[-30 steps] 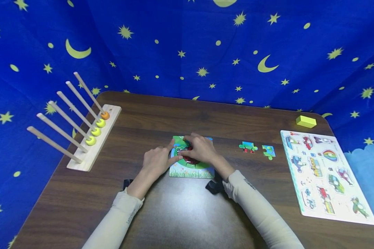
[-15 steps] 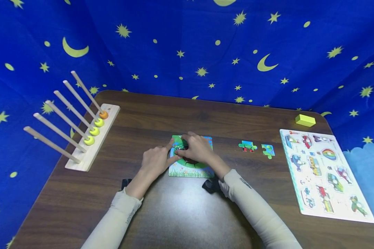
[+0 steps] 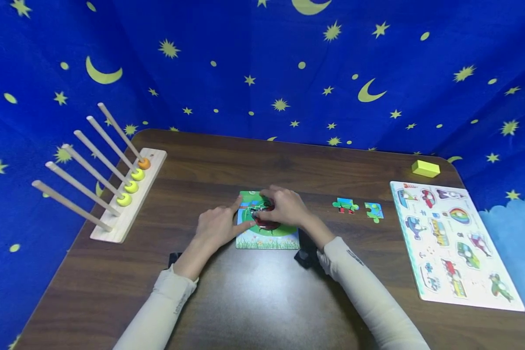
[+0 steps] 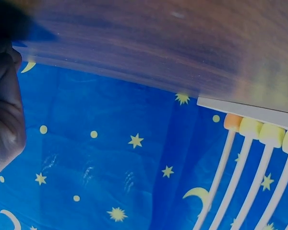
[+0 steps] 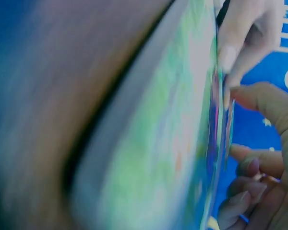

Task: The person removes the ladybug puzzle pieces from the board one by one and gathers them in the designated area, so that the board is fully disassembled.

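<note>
In the head view, a square picture puzzle (image 3: 267,242) with a ladybird, green leaf and flowery grass lies on the table. My right hand (image 3: 287,206) is over its upper middle and covers part of the picture. The right wrist view shows a thin puzzle piece (image 5: 229,127) pinched between that hand's thumb and finger, close over the puzzle's surface. My left hand (image 3: 217,224) rests at the puzzle's left edge, thumb and index finger extended along it. Two loose puzzle pieces, one green-blue with red (image 3: 345,205) and one blue-green (image 3: 374,212), lie to the right.
A wooden peg stand (image 3: 129,199) with yellow and orange beads stands at the left. At the right lie a white vehicle puzzle board (image 3: 455,243) and a yellow block (image 3: 426,168). A blue star-patterned curtain (image 3: 253,63) hangs behind the wooden table (image 3: 253,301).
My right hand shifts slightly left, then back to the right over the puzzle, still pinching the piece. The left hand stays at the left edge. The head view shifts a little.
</note>
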`<action>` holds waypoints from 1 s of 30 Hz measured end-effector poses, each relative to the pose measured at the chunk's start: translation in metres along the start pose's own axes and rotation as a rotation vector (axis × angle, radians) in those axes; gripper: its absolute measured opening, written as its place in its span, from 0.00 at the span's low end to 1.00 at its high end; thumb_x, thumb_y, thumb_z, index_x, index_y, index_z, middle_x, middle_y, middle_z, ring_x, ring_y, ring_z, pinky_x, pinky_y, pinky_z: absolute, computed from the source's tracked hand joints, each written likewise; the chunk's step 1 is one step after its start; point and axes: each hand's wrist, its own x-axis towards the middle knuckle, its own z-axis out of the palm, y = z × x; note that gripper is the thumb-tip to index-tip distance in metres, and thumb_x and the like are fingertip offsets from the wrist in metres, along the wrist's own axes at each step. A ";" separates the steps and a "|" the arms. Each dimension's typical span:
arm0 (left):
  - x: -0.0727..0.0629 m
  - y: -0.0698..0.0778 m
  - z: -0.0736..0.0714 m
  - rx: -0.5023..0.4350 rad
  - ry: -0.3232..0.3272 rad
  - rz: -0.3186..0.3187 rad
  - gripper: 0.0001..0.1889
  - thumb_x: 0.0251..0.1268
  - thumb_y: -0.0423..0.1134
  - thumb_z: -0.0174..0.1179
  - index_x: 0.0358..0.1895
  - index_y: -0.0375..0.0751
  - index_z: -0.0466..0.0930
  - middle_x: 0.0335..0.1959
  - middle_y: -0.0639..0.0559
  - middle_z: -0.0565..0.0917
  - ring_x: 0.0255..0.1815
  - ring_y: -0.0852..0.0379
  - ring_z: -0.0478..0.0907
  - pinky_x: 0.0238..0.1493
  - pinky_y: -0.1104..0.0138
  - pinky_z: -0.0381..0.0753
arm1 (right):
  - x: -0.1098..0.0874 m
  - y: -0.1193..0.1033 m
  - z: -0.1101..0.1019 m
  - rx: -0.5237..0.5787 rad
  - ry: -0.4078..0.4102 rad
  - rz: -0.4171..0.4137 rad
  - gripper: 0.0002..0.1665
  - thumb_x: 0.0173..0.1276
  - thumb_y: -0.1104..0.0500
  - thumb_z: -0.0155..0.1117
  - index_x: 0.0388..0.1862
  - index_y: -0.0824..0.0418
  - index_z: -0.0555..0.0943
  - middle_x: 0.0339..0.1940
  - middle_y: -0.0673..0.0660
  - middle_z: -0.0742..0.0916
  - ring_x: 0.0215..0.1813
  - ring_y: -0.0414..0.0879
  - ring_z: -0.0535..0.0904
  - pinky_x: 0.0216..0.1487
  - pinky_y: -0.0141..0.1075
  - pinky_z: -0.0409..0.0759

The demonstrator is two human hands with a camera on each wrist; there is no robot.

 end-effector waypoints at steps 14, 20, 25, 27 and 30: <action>0.000 -0.003 0.001 -0.033 -0.007 -0.014 0.48 0.60 0.73 0.56 0.78 0.52 0.55 0.15 0.49 0.69 0.15 0.58 0.53 0.16 0.66 0.51 | -0.035 0.047 -0.034 0.017 -0.044 0.028 0.34 0.57 0.46 0.75 0.62 0.56 0.81 0.31 0.50 0.74 0.30 0.42 0.65 0.31 0.37 0.62; 0.001 -0.003 0.001 -0.033 -0.001 -0.009 0.48 0.60 0.72 0.57 0.78 0.51 0.56 0.14 0.49 0.68 0.15 0.58 0.53 0.16 0.66 0.52 | -0.050 0.063 -0.042 0.025 -0.030 0.044 0.35 0.58 0.46 0.75 0.62 0.57 0.80 0.30 0.50 0.74 0.30 0.43 0.66 0.30 0.36 0.60; 0.002 -0.002 0.002 -0.036 -0.006 -0.004 0.48 0.60 0.72 0.57 0.78 0.51 0.56 0.15 0.49 0.68 0.16 0.58 0.52 0.16 0.66 0.52 | -0.064 0.075 -0.051 0.014 -0.025 0.080 0.35 0.57 0.47 0.75 0.62 0.57 0.80 0.29 0.50 0.74 0.30 0.43 0.66 0.31 0.36 0.62; 0.002 -0.002 0.002 -0.039 -0.012 -0.005 0.48 0.60 0.72 0.57 0.78 0.51 0.56 0.15 0.49 0.68 0.15 0.58 0.52 0.16 0.66 0.52 | -0.069 0.079 -0.055 0.008 -0.023 0.091 0.34 0.57 0.47 0.76 0.62 0.57 0.80 0.29 0.50 0.75 0.30 0.43 0.66 0.30 0.36 0.62; 0.003 -0.001 0.001 -0.044 -0.017 -0.005 0.48 0.60 0.72 0.57 0.78 0.51 0.56 0.15 0.49 0.68 0.15 0.58 0.51 0.16 0.66 0.52 | -0.076 0.085 -0.060 -0.004 -0.030 0.110 0.35 0.57 0.47 0.75 0.63 0.56 0.79 0.32 0.53 0.78 0.32 0.46 0.70 0.32 0.40 0.66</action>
